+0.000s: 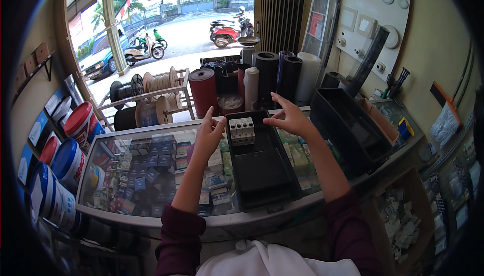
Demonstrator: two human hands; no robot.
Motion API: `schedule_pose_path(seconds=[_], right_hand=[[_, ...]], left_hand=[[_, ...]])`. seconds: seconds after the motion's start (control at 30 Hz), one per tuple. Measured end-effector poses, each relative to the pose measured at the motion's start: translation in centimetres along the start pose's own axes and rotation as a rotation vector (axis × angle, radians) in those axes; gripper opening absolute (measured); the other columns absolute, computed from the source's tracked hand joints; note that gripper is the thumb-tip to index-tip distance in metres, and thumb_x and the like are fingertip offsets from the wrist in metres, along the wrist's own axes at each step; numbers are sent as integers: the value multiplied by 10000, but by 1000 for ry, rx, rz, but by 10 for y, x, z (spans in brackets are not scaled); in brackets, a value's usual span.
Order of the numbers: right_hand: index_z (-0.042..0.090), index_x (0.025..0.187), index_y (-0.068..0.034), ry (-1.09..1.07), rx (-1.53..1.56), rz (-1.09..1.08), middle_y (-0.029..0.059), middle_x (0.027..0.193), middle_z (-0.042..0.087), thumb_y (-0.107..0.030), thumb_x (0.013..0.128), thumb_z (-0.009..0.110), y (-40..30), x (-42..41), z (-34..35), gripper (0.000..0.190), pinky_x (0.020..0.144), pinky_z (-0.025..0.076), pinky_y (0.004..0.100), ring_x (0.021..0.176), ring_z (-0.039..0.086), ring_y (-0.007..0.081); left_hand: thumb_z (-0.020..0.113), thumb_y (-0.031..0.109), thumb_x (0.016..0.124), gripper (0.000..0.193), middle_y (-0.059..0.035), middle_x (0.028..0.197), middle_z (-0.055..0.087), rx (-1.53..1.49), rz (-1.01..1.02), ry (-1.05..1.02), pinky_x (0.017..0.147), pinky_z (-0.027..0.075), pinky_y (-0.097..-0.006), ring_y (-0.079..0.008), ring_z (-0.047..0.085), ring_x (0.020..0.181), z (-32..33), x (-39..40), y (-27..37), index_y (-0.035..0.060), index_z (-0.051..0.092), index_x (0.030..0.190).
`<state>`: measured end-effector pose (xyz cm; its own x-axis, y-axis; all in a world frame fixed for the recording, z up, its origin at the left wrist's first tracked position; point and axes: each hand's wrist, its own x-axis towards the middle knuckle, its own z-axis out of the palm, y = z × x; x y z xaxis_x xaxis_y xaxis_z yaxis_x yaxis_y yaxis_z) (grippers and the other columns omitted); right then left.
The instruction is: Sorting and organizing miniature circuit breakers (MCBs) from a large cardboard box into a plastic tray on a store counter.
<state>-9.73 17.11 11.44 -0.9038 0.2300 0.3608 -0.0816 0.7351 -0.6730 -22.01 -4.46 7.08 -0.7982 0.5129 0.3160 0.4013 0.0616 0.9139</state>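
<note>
A black plastic tray (261, 170) lies lengthwise on the glass-topped display counter. At its far left corner stand several white miniature circuit breakers (242, 131), side by side in a block. My left hand (210, 134) is just left of the breakers, fingers apart and holding nothing. Over the tray's far right corner my right hand (288, 116) hovers, thumb and fingers spread, with nothing in it. Neither hand appears to touch the breakers.
Stacked black trays (351, 128) and a cardboard box (378, 119) stand at right on the counter (159, 219). Beyond its far edge are rolls of sheeting (202, 90) and a rack of cable spools (160, 81). Paint buckets (70, 158) line the left.
</note>
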Motion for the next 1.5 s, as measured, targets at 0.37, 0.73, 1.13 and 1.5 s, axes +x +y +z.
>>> schedule_pose_path(seconds=[0.37,0.73,1.13,1.5], right_hand=[[473,1202,-29,205,427,-81,115,1113,552,-233,818,615,-33,-154,-34,457,692,499,233,841,568,110],[484,1169,-11,518,584,111,118,1069,571,-161,854,557,-7,-310,-47,356,722,464,251,852,563,125],[512,1141,-41,778,413,403,63,1043,583,-171,886,502,24,-472,-138,287,723,456,257,859,559,121],[534,1088,-32,711,103,882,66,977,613,-171,898,464,89,-624,-274,246,666,459,257,795,569,117]], left_hand=[[452,166,885,375,-49,977,526,-585,98,-434,738,420,-236,-107,520,887,25,-112,87,32,405,1232],[475,136,873,335,-54,978,541,-664,60,-1080,794,408,-255,-123,524,920,147,-187,87,3,444,1179],[468,120,883,282,-35,981,544,-599,56,-1357,764,419,-248,-119,538,897,340,-227,99,34,468,1152],[568,165,823,279,-57,874,587,-392,194,-1316,685,441,-251,-114,540,745,568,-255,130,-9,542,1039]])
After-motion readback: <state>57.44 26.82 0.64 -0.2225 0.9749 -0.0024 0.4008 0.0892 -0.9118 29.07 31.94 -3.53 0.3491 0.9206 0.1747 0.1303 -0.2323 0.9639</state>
